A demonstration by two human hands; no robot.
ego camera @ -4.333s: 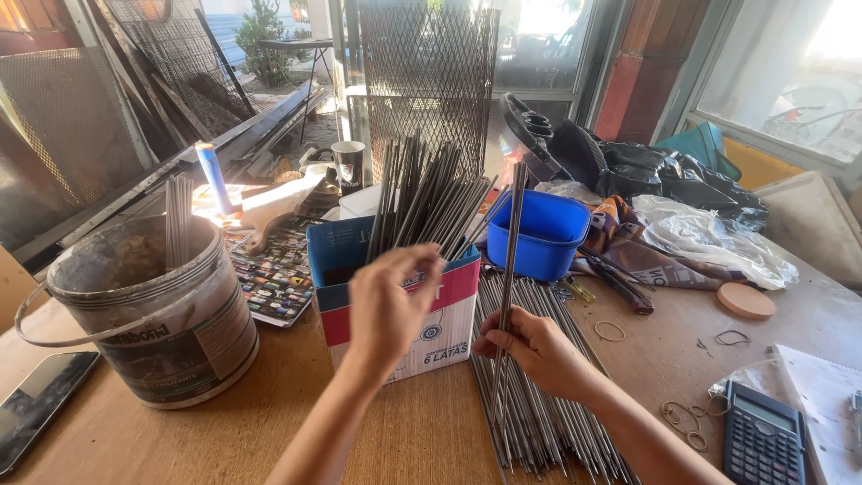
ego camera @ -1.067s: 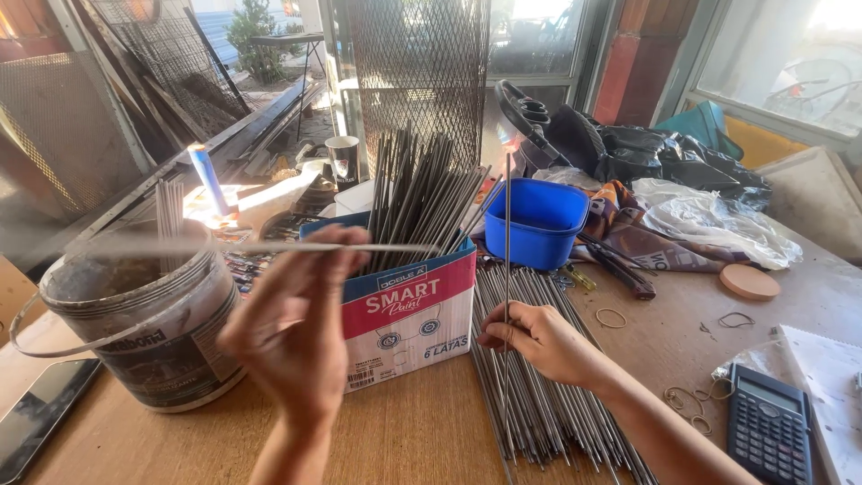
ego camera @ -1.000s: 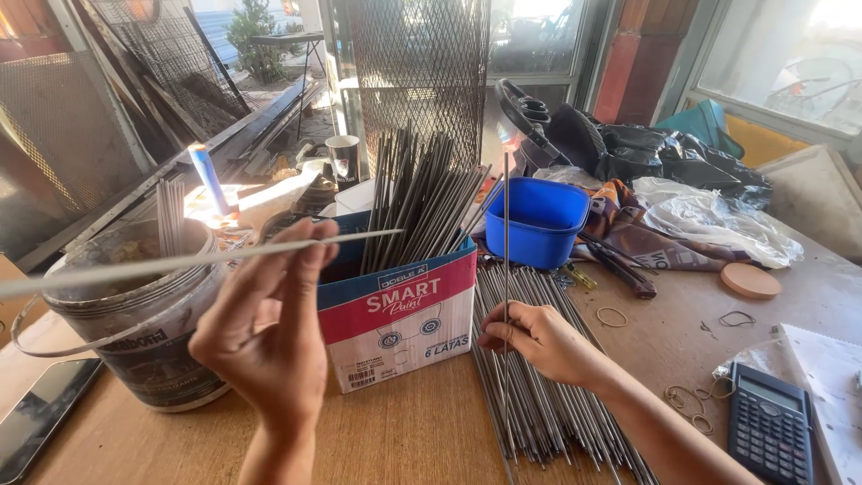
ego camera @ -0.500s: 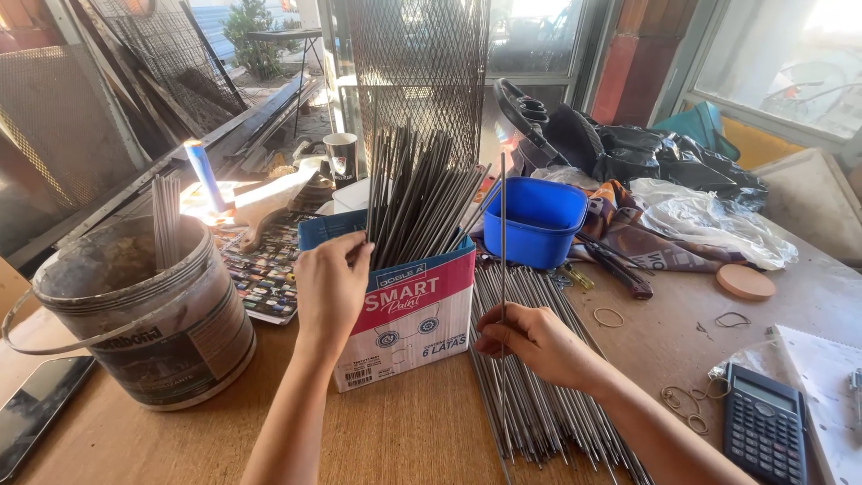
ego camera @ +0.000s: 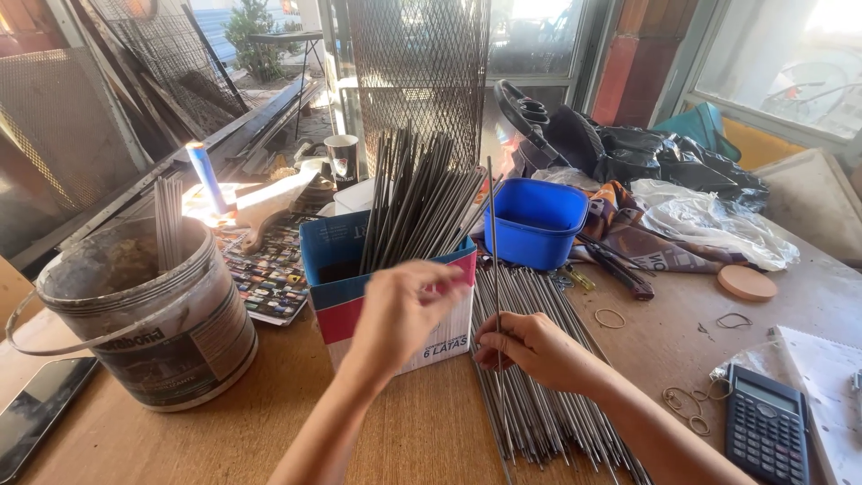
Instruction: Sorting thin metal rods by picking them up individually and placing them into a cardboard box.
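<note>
- The fingers (ego camera: pixel 499 334) of the right hand (ego camera: pixel 530 348), at lower centre of the frame, are pinched together on one thin metal rod (ego camera: pixel 493 242), which stands nearly upright, its top ending in front of the blue tub (ego camera: pixel 535 222).
- The left hand (ego camera: pixel 400 310), just left of centre, is blurred; its fingers curl toward the front rim of the cardboard box (ego camera: pixel 388 301). Whether they grip a rod or only touch the box, I cannot tell.
- The box stands at centre with a bundle of rods (ego camera: pixel 417 202) leaning upright inside it, fanned toward the upper right.
- Below the right hand, a pile of loose rods (ego camera: pixel 539 404) lies flat on the wooden table (ego camera: pixel 431 431), running from just right of the box to the bottom edge.
- At the left stands a dirty plastic bucket (ego camera: pixel 144 323) with a few rods upright in it; a dark phone (ego camera: pixel 36 422) lies in the lower left corner.
- At lower right are a calculator (ego camera: pixel 766 424) and scattered rubber bands (ego camera: pixel 687 400); a round wooden disc (ego camera: pixel 746 283) sits further up.
- Judged from this, the step in hand is sorting single rods between the flat pile and the box, with one rod lifted clear.
- The next move calls for a steady pinch, so the long rod does not swing, and a clear line past the leaning bundle.
</note>
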